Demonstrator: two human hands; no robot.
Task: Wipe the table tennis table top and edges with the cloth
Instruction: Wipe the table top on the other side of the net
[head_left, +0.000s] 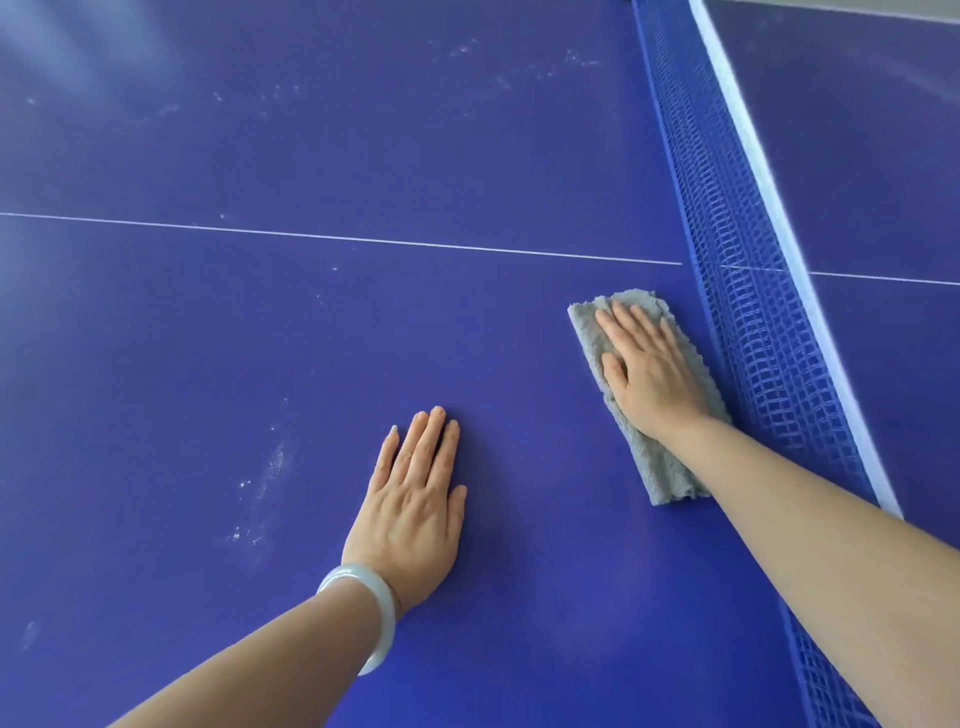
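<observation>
Dust smudges (270, 467) sit at the left of the glossy dark-blue table tennis table top (208, 338), so that patch looks unwiped. A thin white centre line (363, 240) runs across beyond your hands.

Your left hand (415, 499), with a pale smooth bangle (363, 613) on the wrist, lies flat on bare table. Its fingers are straight and it grasps nothing; probably a brace.

To the right, the folded grey fluffy cloth (665, 478) lies on the table top, its long side just beside the foot of the blue mesh net (753, 338) with its white top tape (779, 218). Your right hand (649, 364) presses flat on the cloth's far half, fingers extended, neither clenched nor pinching.

The cloth looks soft, light and limp. On that slick surface it will likely bunch or slide out from under a flat palm, so load its middle. For the edges, pinch the folded long side with your thumb. The mesh could snag the pile.
</observation>
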